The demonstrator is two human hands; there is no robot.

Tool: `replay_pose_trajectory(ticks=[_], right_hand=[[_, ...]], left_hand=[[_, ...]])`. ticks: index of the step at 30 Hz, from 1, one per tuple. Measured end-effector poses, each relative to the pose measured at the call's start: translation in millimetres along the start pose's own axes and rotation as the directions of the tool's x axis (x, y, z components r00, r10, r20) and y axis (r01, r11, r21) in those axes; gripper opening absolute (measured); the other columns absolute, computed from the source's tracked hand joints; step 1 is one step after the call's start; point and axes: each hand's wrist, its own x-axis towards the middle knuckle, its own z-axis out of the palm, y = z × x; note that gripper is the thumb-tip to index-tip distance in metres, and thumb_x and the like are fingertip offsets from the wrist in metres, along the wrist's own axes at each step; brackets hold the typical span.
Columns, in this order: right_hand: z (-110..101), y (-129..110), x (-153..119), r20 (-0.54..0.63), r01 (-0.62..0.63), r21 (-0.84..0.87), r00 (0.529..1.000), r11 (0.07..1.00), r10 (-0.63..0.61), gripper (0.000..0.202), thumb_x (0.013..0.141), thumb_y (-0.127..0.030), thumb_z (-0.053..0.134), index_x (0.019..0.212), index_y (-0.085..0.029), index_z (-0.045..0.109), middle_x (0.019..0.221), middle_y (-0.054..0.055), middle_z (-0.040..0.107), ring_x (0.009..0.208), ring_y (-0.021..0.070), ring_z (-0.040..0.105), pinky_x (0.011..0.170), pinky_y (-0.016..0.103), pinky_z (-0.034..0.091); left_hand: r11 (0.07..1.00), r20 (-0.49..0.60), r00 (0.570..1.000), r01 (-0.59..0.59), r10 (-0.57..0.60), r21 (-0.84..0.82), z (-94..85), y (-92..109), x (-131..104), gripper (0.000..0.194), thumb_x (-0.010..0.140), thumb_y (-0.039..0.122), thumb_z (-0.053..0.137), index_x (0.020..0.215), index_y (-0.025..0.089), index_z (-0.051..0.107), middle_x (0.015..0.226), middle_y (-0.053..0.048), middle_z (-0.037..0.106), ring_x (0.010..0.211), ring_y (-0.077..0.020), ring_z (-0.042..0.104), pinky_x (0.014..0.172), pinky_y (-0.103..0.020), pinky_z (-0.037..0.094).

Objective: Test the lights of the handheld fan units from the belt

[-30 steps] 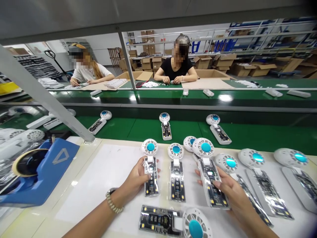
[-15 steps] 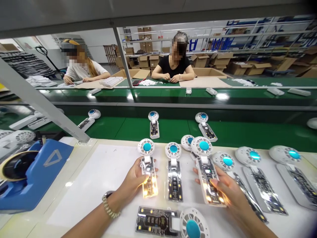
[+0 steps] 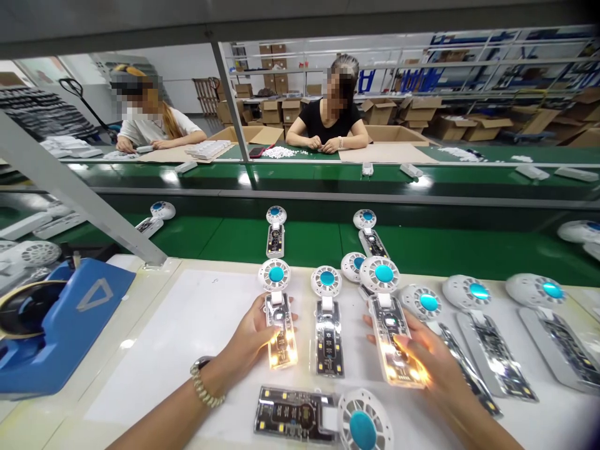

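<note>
My left hand is closed round a lit fan device, its thumb on the clear-covered circuit board and yellow lights glowing at the lower end. In my right hand is another lit fan device, gripped by its body with the thumb on the board. Between them an unlit device lies upright on the white table. Nearest me, one more device lies sideways, its round fan head to the right. Several similar units rest right of my right hand.
A blue tape dispenser stands at left. Beyond the table runs a green conveyor carrying fan devices. A slanted metal post rises at left. Two people sit across the line.
Devices on the near conveyor have shifted left, while white parts on the far belt have shifted right. The lights of the device in my right hand look brighter. Both hands keep their hold.
</note>
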Motion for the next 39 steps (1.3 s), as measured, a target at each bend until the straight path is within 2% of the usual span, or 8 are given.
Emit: replay_pose_trajectory(ticks=[6,13,22,27,32,39], right_hand=[[-0.5,-1.7,-2.0,0.011,-0.007,-0.052,1.0,0.999,0.007,0.08,0.07,-0.044,0.064,0.138,-0.025,0.028,0.115,0.012,0.063,0.103,0.0347,0.058,0.08,0.045,0.049],[-2.5,0.3,0.9,-0.005,0.001,-0.047,1.0,0.999,-0.001,0.078,0.068,-0.043,0.065,0.136,-0.024,0.033,0.117,0.012,0.062,0.101,0.0348,0.059,0.079,0.044,0.05],[-3.2,-1.3,0.6,0.021,0.0,-0.028,1.0,1.0,0.001,0.073,0.072,-0.038,0.063,0.136,-0.022,0.032,0.118,0.012,0.061,0.103,0.0327,0.058,0.077,0.042,0.052],[-4.1,-0.3,2.0,0.019,0.013,-0.017,1.0,1.0,-0.013,0.076,0.07,-0.036,0.065,0.136,-0.021,0.031,0.115,0.013,0.062,0.103,0.0327,0.058,0.079,0.042,0.051],[-7.9,3.1,4.2,0.07,0.047,-0.008,0.996,0.999,-0.046,0.074,0.072,-0.035,0.064,0.137,-0.021,0.03,0.113,0.012,0.064,0.101,0.0299,0.06,0.079,0.039,0.05],[-7.6,3.2,3.2,0.207,0.127,0.069,0.968,0.99,-0.139,0.076,0.07,-0.034,0.069,0.135,-0.021,0.033,0.118,0.013,0.061,0.104,0.0281,0.058,0.085,0.038,0.048]], left_hand=[[1.0,-0.011,1.0,0.018,-0.018,-0.001,0.7,1.5,-0.6,0.048,0.07,0.015,0.066,0.112,0.023,0.045,0.128,-0.012,0.047,0.103,-0.0279,0.056,0.083,-0.041,0.048],[1.0,0.029,0.999,0.017,-0.017,-0.006,-2.4,-0.8,1.0,0.049,0.072,0.016,0.065,0.115,0.021,0.043,0.118,-0.012,0.055,0.094,-0.0247,0.06,0.081,-0.038,0.047],[1.0,-0.011,1.0,-0.008,0.008,-0.021,-2.7,-4.6,3.5,0.055,0.067,0.017,0.071,0.114,0.021,0.042,0.124,-0.013,0.05,0.096,-0.0246,0.059,0.081,-0.037,0.048],[1.0,0.019,1.0,-0.017,0.018,-0.022,-3.8,-5.5,3.8,0.058,0.065,0.018,0.072,0.114,0.023,0.042,0.126,-0.012,0.049,0.1,-0.0252,0.057,0.084,-0.037,0.047],[1.0,0.034,0.999,-0.018,0.018,-0.007,-4.6,-5.7,3.9,0.061,0.063,0.018,0.073,0.115,0.024,0.041,0.125,-0.01,0.049,0.1,-0.0246,0.056,0.086,-0.037,0.044],[1.0,0.034,0.999,0.026,-0.025,-0.014,0.6,-0.6,-0.8,0.062,0.065,0.018,0.072,0.117,0.022,0.038,0.118,-0.011,0.054,0.101,-0.0256,0.056,0.086,-0.037,0.042]])
